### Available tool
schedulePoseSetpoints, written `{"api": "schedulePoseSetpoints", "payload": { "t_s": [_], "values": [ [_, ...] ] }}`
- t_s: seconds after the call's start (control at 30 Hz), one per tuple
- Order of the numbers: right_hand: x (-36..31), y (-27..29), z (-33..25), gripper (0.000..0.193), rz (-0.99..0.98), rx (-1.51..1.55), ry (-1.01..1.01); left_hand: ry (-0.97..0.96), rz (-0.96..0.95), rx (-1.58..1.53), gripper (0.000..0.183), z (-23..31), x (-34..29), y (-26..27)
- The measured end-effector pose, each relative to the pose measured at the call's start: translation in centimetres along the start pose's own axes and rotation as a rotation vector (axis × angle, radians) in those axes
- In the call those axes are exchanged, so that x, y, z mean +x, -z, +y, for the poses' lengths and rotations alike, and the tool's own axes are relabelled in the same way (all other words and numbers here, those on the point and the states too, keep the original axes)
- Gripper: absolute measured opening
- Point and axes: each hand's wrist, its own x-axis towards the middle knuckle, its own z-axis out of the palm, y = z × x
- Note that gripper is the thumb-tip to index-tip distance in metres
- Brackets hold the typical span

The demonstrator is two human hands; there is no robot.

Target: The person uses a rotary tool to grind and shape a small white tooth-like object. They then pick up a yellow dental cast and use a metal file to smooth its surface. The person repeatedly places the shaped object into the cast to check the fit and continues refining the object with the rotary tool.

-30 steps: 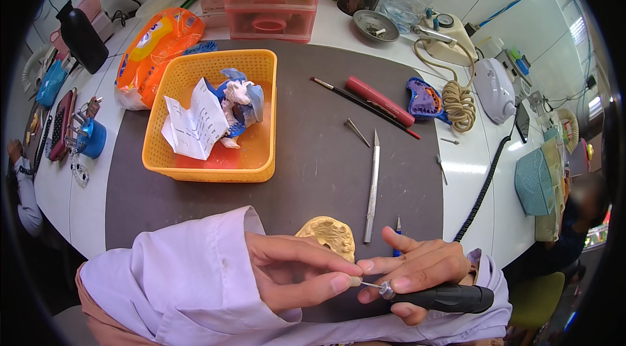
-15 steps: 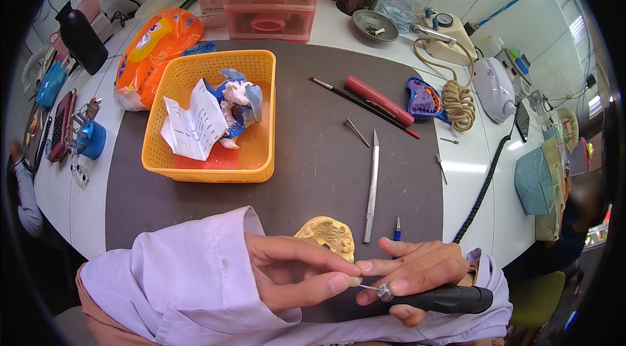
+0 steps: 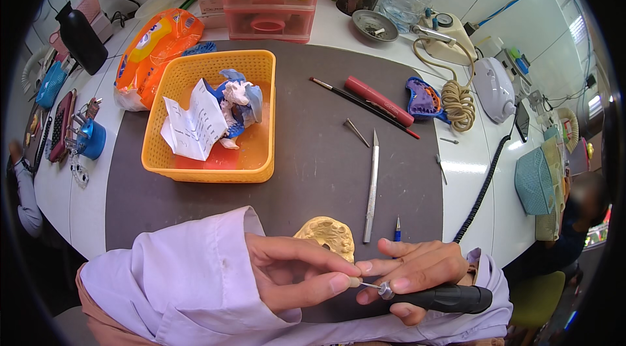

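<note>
My left hand (image 3: 297, 274) pinches a small cream-coloured piece (image 3: 354, 281) between thumb and index finger; its exact kind is too small to tell. In my right hand (image 3: 427, 271) lies a black rotary handpiece (image 3: 450, 300) with a metal collar, its thin bur pointing left and meeting the small piece. The right fingertips rest close against the left ones. Just beyond the hands sits a yellowish dental cast (image 3: 336, 234), partly hidden by my left fingers. A silver craft knife (image 3: 372, 196) and a small blue pointed tool (image 3: 398, 230) lie past my right hand.
A yellow basket (image 3: 267, 118) with paper and impression material stands left on the grey mat. Brushes (image 3: 365, 108), a red tube (image 3: 378, 99) and a blue impression tray (image 3: 425, 98) lie farther back. A black coiled cord (image 3: 486, 183) runs along the right.
The handpiece and its bur have shifted very slightly in my right hand. My left hand and everything on the mat look the same.
</note>
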Motion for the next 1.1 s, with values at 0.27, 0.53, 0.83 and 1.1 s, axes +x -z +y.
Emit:
{"api": "schedulePoseSetpoints", "payload": {
  "t_s": [0.27,0.53,0.83,1.1],
  "values": [
    [-0.3,-0.3,-0.2,0.029,0.039,0.03,-0.027,-0.037,-0.021,-0.056,0.014,-0.1,0.1,-0.1],
    [-0.1,-0.1,-0.3,0.03,0.028,0.046,-0.046,-0.077,-0.022,-0.036,0.014,-0.2,0.2,0.0],
    [-0.1,-0.1,-0.4,0.03,0.019,0.04,-0.053,-0.028,0.003,-0.025,0.014,-0.2,0.1,-0.1],
    [-0.1,-0.1,-0.3,0.03,0.029,0.044,-0.048,-0.057,-0.002,-0.036,0.014,-0.1,0.1,-0.1]
  ]
}}
